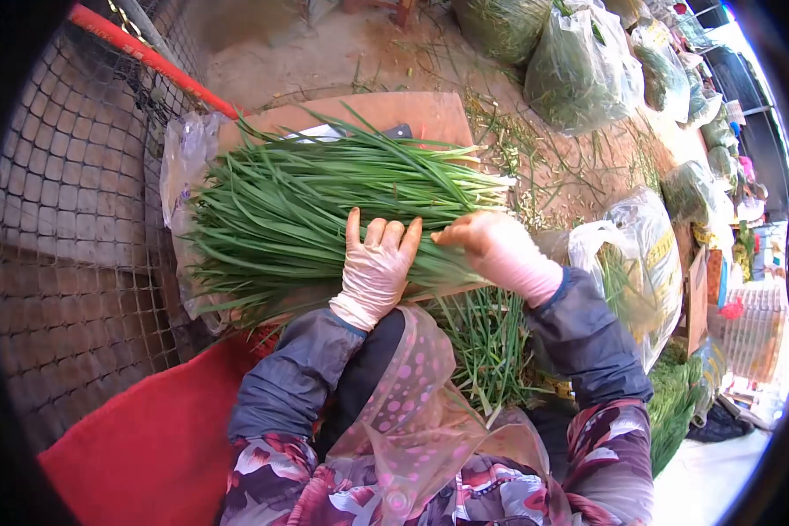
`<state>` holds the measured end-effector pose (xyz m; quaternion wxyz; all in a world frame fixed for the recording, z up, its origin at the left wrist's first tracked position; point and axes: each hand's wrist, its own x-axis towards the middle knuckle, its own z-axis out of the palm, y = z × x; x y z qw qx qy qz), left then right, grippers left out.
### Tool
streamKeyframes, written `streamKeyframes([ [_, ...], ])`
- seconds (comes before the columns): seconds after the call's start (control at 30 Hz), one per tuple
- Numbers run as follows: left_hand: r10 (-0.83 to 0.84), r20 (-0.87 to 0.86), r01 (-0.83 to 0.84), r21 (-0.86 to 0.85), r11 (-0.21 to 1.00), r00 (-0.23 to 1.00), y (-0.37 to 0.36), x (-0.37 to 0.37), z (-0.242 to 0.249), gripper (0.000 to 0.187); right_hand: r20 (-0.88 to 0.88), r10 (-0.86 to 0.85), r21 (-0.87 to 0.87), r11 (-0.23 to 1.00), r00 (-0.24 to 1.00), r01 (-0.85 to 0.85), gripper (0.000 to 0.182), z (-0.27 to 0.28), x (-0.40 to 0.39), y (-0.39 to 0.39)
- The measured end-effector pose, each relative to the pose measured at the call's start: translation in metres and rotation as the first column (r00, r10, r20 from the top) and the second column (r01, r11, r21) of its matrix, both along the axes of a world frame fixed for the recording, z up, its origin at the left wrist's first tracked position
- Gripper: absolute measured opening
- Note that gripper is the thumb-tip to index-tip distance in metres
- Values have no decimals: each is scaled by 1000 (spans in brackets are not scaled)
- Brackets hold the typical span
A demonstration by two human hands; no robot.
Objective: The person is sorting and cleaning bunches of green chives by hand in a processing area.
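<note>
A broad pile of long green garlic chives lies in front of me, leaf tips to the left and pale stem ends to the right. My left hand, in a thin whitish glove, rests on the near side of the pile with its fingers apart. To its right, my gloved right hand has its fingers drawn together at the near edge of the stems. Some stalks beneath it are smeared by motion; its palm side is hidden. Under the pile is a brown board. A knife-like thing with a dark handle lies partly covered at the back.
Black netting and a red pole stand on the left. More chives lie near my lap. Filled plastic bags and a yellow-printed bag stand on the right. Scraps litter the ground. Red cloth lies lower left.
</note>
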<state>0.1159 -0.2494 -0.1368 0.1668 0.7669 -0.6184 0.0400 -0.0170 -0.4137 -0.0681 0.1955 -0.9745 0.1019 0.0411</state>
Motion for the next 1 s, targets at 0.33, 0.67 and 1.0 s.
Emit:
streamKeyframes([
  [0.33, 29, -42, -32, -67, 997, 999, 3, -2, -4, 91, -16, -278, 71, 958, 961, 278, 23, 39, 62, -31],
  [0.67, 62, -15, -64, -209, 976, 998, 3, -4, -7, 95, -106, -570, 566, 639, 815, 521, 25, 30, 71, -23],
  [1.0, 39, -50, -49, -210, 976, 998, 6, -3, -10, 95, 39, -738, 363, 639, 674, 678, 29, 116, -87, -121],
])
